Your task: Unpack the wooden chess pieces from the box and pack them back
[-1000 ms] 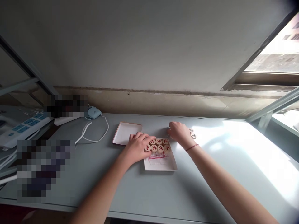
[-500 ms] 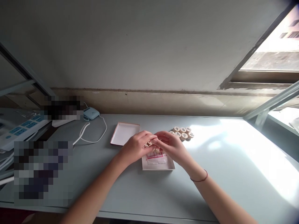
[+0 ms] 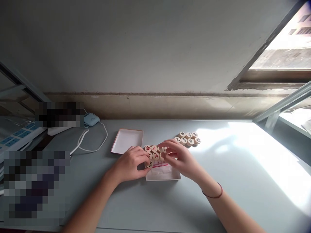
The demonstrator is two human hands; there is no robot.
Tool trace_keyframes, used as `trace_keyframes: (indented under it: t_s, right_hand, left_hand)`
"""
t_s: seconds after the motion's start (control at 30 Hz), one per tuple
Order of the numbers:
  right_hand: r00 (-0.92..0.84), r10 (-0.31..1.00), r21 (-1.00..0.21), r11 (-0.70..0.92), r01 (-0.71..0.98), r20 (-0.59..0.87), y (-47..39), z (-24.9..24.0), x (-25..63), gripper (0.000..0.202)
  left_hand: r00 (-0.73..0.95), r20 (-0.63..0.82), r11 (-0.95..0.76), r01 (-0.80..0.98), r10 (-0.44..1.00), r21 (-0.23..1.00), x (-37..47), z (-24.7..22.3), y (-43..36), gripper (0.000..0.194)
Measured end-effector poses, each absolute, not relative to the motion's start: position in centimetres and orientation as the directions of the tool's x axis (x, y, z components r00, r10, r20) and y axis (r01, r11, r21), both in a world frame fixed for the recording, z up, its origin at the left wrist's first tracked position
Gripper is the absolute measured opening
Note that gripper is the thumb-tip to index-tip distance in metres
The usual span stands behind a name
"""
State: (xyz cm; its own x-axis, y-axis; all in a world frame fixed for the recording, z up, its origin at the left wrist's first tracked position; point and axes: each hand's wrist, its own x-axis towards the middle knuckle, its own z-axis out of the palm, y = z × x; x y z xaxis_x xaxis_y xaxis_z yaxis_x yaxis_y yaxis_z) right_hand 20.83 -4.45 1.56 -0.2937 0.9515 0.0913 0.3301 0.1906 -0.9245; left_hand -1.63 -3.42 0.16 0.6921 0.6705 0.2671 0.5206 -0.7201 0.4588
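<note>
My left hand pinches a round wooden Chinese chess piece with a dark character, at the left side of a shallow white box. My right hand curls over the right side of the box. Between its thumb and fingers shows another chess piece, partly covered by the fingers. Red-lettered chess pieces lie in rows in the far part of the box; the right hand hides some. A clear packet with red-lined paper lies in the near part.
The white-lined box lid lies left of the box. Several dark-lettered pieces stand in two rows behind my right hand. To the left are a white cable, a light blue device and a power strip.
My hands, joined over the box before, have parted. The left moved left and nearer with a dark-lettered piece, uncovering the red pieces. The view has shifted slightly.
</note>
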Motion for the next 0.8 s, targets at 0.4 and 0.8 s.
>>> trace_keyframes:
  t_s: [0.4, 0.8]
  right_hand:
    - [-0.599, 0.735, -0.386, 0.677, 0.627, 0.317, -6.0, -1.0, 18.5, 0.007]
    - [-0.592, 0.753, -0.403, 0.655, 0.639, 0.286, -5.6, -0.8, 18.5, 0.013]
  left_hand:
    - [0.557, 0.345, -0.655, 0.620, 0.755, 0.433, -2.4, 0.3, -2.5, 0.013]
    - [0.553, 0.325, -0.640, 0.633, 0.767, 0.435, -2.1, -0.2, -2.5, 0.014]
